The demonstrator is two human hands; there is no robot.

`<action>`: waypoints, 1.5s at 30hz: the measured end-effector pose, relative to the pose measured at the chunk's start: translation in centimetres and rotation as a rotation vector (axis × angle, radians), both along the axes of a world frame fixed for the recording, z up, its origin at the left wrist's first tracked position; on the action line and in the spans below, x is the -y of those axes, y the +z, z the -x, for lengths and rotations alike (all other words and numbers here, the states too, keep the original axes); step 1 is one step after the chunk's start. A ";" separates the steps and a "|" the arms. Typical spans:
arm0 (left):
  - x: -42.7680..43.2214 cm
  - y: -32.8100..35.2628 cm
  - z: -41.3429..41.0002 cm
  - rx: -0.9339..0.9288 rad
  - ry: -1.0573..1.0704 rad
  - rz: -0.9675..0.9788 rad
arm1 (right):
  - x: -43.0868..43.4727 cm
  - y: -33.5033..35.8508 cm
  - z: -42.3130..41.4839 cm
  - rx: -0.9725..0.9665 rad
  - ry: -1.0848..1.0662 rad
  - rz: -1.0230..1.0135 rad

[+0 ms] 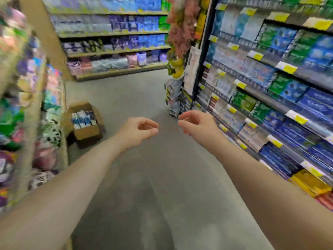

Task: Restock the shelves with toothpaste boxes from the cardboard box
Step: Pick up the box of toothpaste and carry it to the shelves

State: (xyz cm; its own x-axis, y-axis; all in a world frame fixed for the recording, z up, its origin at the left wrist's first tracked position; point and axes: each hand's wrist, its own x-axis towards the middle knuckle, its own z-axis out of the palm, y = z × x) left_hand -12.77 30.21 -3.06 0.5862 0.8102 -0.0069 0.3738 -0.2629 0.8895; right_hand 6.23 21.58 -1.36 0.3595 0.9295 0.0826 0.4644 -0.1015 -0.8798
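Note:
A brown cardboard box (86, 132) stands on the aisle floor at the left, its flaps open, with several blue and white toothpaste boxes (83, 119) upright inside. My left hand (137, 131) hovers over the floor to the right of the box, fingers loosely curled and holding nothing. My right hand (196, 124) is beside it, also empty with fingers apart. Toothpaste shelves (281, 105) filled with blue, green and white cartons run along the right side. The picture is blurred.
A shelf unit (27, 105) of mixed colourful goods lines the left, close to the cardboard box. More stocked shelves (115, 49) cross the far end of the aisle. Hanging items (180, 42) dangle at the end of the right shelving. Grey floor (153, 177) lies between.

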 end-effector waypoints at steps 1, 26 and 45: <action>-1.6 -0.2 0.9 -0.008 0.035 0.008 | -2.3 -0.2 0.3 -0.013 0.039 0.002; -38.5 -4.5 18.8 -0.029 0.777 0.143 | -54.1 -4.7 16.8 -0.083 0.669 0.193; -74.6 -7.3 32.1 -0.152 0.715 0.280 | -88.6 -9.2 29.4 -0.082 0.616 0.281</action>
State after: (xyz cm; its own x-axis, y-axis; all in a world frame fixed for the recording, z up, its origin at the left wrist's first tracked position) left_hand -44.88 104.83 -10.35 -0.1017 0.9469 -0.3052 0.4910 0.3146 0.8124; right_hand -23.16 110.17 -10.59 -0.2469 0.9488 -0.1970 0.4437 -0.0700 -0.8934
